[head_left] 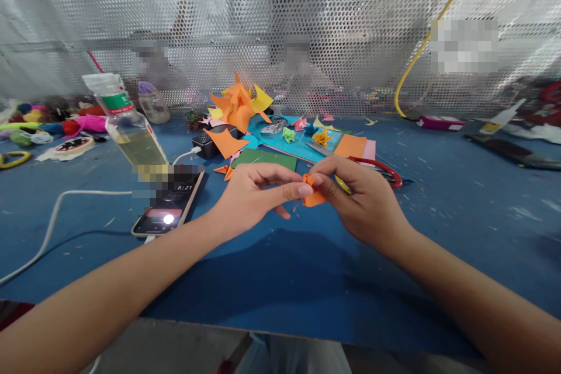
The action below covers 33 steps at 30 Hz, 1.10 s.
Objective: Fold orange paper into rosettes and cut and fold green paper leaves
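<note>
Between my two hands is a small piece of folded orange paper [313,197], held above the blue table. My left hand [258,190] pinches its left side with thumb and forefinger. On its right side, my right hand [362,196] grips it with thumb and bent fingers. Just behind my right hand lie red-handled scissors [390,172], partly hidden by it. Folded paper flowers in green [288,135] and yellow-orange [322,137] lie beyond my hands, on blue paper [258,124]. A green sheet [267,159] lies behind my left hand.
A phone [170,201] with a white cable [56,216] lies left of my hands, beside a bottle of yellowish liquid [135,134]. Orange paper scraps [239,102] are heaped at the back. A perforated metal screen [245,11] stands behind the table [263,280].
</note>
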Each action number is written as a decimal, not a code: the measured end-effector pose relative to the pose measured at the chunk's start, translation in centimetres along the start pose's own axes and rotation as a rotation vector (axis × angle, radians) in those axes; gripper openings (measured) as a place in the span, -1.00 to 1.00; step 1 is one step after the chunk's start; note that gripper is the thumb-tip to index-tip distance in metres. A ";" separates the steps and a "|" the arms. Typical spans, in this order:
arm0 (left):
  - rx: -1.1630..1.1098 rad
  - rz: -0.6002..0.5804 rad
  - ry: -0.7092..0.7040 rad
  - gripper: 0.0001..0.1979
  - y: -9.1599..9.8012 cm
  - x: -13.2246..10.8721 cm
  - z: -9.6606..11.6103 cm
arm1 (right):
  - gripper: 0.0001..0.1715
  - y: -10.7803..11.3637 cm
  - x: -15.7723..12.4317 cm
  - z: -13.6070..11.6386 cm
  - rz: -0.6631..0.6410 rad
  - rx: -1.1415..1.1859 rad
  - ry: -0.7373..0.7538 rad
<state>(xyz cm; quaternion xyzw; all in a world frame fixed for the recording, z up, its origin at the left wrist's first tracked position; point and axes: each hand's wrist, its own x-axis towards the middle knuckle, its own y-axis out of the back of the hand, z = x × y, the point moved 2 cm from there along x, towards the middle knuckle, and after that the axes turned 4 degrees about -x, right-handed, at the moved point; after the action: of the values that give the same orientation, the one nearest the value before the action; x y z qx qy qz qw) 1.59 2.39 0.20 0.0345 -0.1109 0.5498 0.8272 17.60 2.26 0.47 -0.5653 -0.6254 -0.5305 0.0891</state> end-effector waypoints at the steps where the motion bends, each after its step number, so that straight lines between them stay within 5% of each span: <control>1: 0.007 -0.002 0.002 -0.87 0.0 0.0 0.1 | -0.80 0.0 0.0 0.0 0.003 -0.003 0.008; 12: 0.013 -0.041 -0.010 -0.87 0.1 0.0 0.2 | -0.79 0.1 -0.1 -0.3 -0.006 0.054 -0.036; 24: 0.396 0.060 -0.115 -0.81 -0.3 -0.8 0.8 | -0.86 -0.2 -0.3 -0.4 0.081 -0.163 0.047; 26: 0.406 0.049 -0.118 -0.81 -0.4 -0.8 0.8 | -0.94 -0.1 -0.4 -0.4 0.116 -0.184 0.094; 33: 0.390 0.009 -0.070 -0.77 -0.7 -1.0 0.9 | -0.71 0.3 -0.9 -0.3 0.052 -0.214 0.326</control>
<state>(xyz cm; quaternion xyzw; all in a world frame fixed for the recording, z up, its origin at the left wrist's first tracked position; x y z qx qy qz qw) 1.78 1.06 0.94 0.2129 -0.0310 0.5630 0.7979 17.97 1.37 0.12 -0.4942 -0.5281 -0.6757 0.1422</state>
